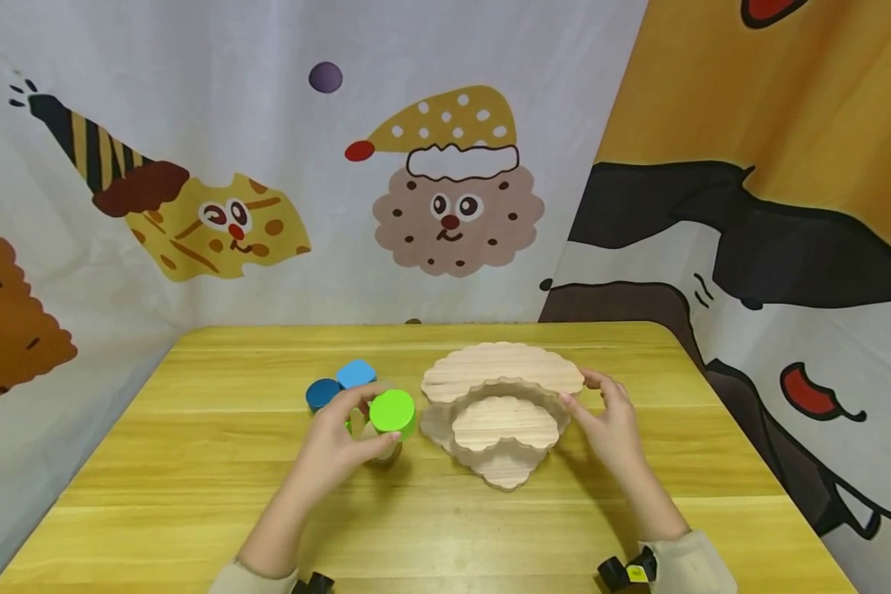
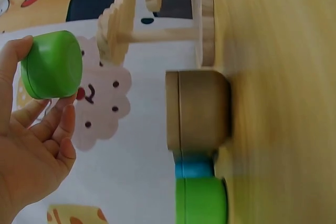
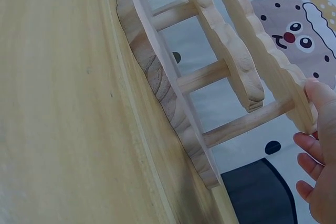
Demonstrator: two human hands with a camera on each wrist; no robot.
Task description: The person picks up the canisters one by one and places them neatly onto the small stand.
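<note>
My left hand pinches a small bright green round container between thumb and fingers. In the left wrist view this green container is held well above the table, and a seam runs around it near one end. My right hand grips the right end of the top tier of a scalloped wooden stand, thumb on its upper face. The right wrist view shows the stand's base on the table, with round pegs joining it to the raised tiers.
Left of the stand are a dark blue container, a light blue one and, partly behind my left hand, a brown one. Another green container stands close by. A patterned curtain hangs behind the wooden table.
</note>
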